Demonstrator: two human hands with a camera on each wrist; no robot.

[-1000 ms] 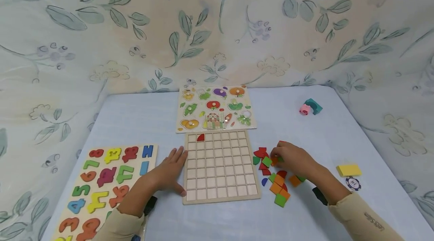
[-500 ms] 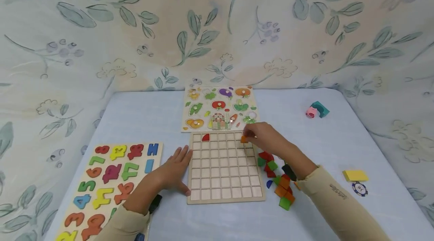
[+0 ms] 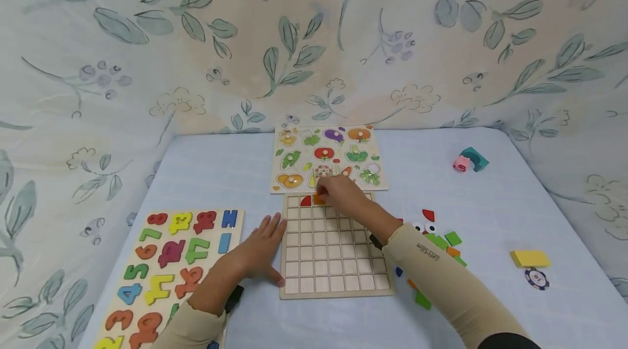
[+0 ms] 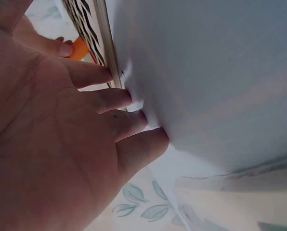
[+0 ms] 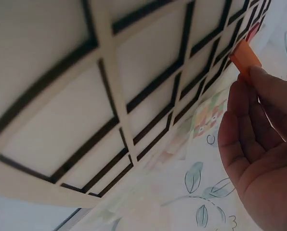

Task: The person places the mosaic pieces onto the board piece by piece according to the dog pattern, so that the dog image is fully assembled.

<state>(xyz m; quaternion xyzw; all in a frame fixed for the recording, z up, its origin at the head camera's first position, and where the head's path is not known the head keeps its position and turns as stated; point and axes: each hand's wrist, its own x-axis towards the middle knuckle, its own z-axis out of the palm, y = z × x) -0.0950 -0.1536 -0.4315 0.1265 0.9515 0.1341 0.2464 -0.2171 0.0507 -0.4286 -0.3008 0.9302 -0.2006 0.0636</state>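
A wooden grid board (image 3: 321, 253) with rows of square cells lies on the table. A red quarter-round piece (image 3: 306, 201) sits in its top row. My right hand (image 3: 343, 195) pinches an orange square tile (image 5: 245, 58) between thumb and fingers at that row, just right of the red piece. In the right wrist view the tile is tilted, one edge close over the cells. My left hand (image 3: 260, 248) lies with fingers spread along the board's left edge, fingertips (image 4: 110, 74) right at its side.
Loose coloured pieces (image 3: 453, 238) lie right of the board, partly under the right sleeve. A number puzzle (image 3: 164, 278) stands at left, a vegetable puzzle (image 3: 324, 139) behind. Farther right are a yellow block (image 3: 530, 258), a chip (image 3: 537, 278) and a pink pig figure (image 3: 461, 163).
My right hand has picked an orange tile from the loose pieces and carried it left across the board's top row to beside the red piece. The left hand stays at the board's edge.
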